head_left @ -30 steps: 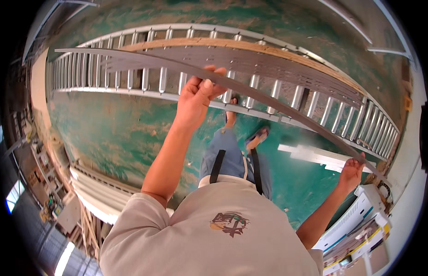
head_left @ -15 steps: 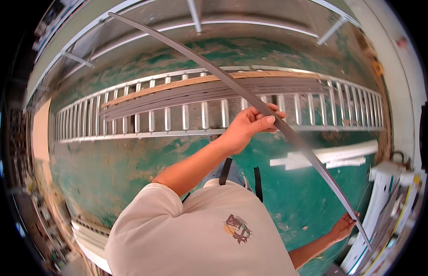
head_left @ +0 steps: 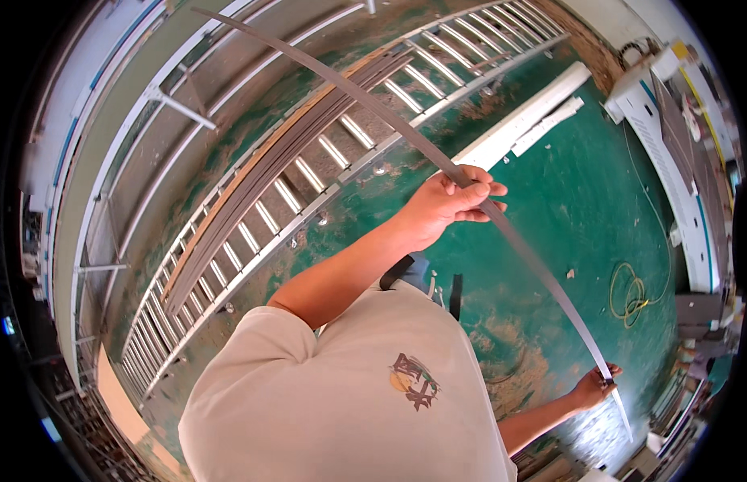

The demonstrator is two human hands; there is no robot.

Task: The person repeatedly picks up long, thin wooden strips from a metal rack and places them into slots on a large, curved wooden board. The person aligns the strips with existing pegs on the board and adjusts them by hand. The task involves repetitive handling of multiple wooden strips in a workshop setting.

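A long, narrow grey-brown strip slants across the view from far left to near right, held clear of the floor. My left hand grips it around its middle, thumb on top and fingers beneath. Close to its near right end, my right hand is closed around the strip, with a short length sticking out past the fingers. Beyond my left arm, several similar strips lie stacked on a long metal ladder-like rack, beside a thin wooden lath.
White lengths of material lie on the green floor beyond my left hand. A yellow coiled hose rests at right, near a white bench with strips on it. A metal-framed table stands at far left.
My body has turned to the right, so the rack now slants across the left of the view. Both hands keep hold of the strip, which has swung round with me.
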